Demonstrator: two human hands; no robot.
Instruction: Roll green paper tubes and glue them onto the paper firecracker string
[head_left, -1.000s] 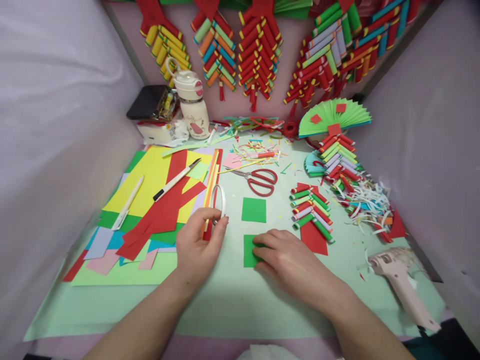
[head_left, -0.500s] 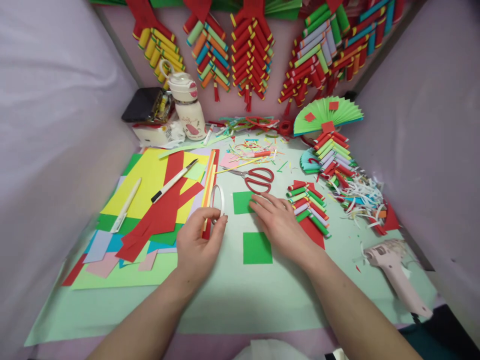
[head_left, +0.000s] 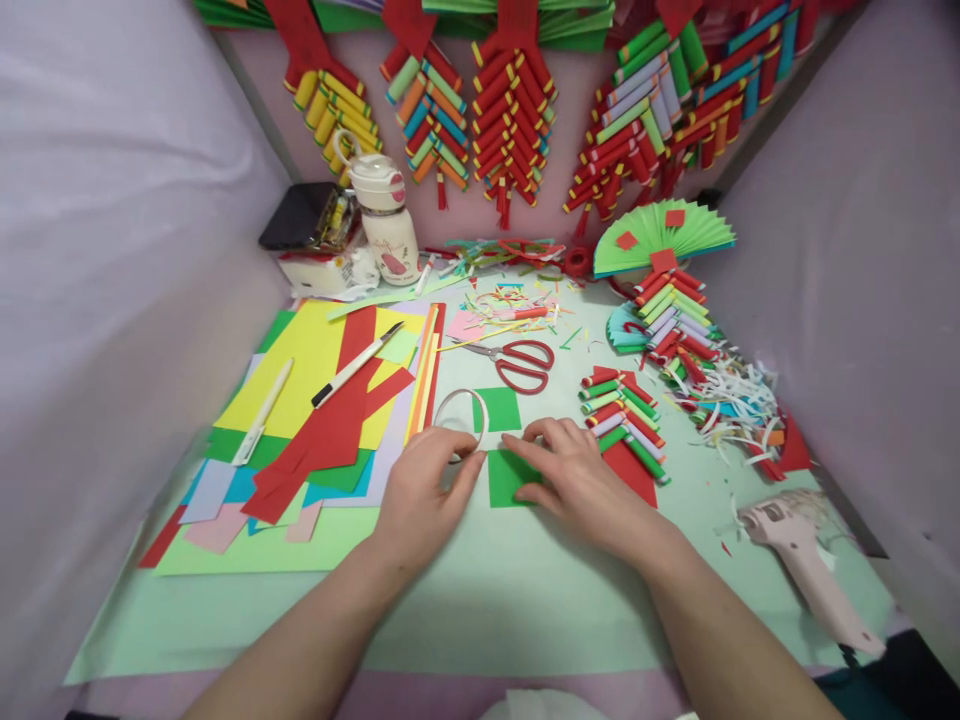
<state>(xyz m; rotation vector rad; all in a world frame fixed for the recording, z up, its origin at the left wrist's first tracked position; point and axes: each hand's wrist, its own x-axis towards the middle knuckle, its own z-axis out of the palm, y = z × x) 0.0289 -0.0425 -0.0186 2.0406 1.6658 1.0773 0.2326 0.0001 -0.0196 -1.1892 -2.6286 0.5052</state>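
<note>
My left hand (head_left: 435, 480) pinches a narrow white tape roll (head_left: 486, 408) by its near edge, between thumb and fingers, and the roll stands tilted up. My right hand (head_left: 574, 475) lies with fingers apart over a green paper square (head_left: 504, 480), its fingertips touching the right side. Just beyond it, a second green square (head_left: 501, 410) lies flat, partly behind the tape roll. Red-handled scissors (head_left: 523, 366) rest past the squares. Right of my right hand is a paper firecracker string (head_left: 622, 420) of rolled tubes on red paper.
Coloured paper sheets (head_left: 270, 400) fill the left, with a craft knife (head_left: 358, 364) and a white pen (head_left: 264, 410) on top. A glue gun (head_left: 810, 570) lies at right, near paper shreds (head_left: 739, 395). A bottle (head_left: 386, 225) stands at the back left.
The near green square has moved up closer to the far one. My right hand has drawn back from the far square onto the near one. My left hand has shifted right with the tape roll.
</note>
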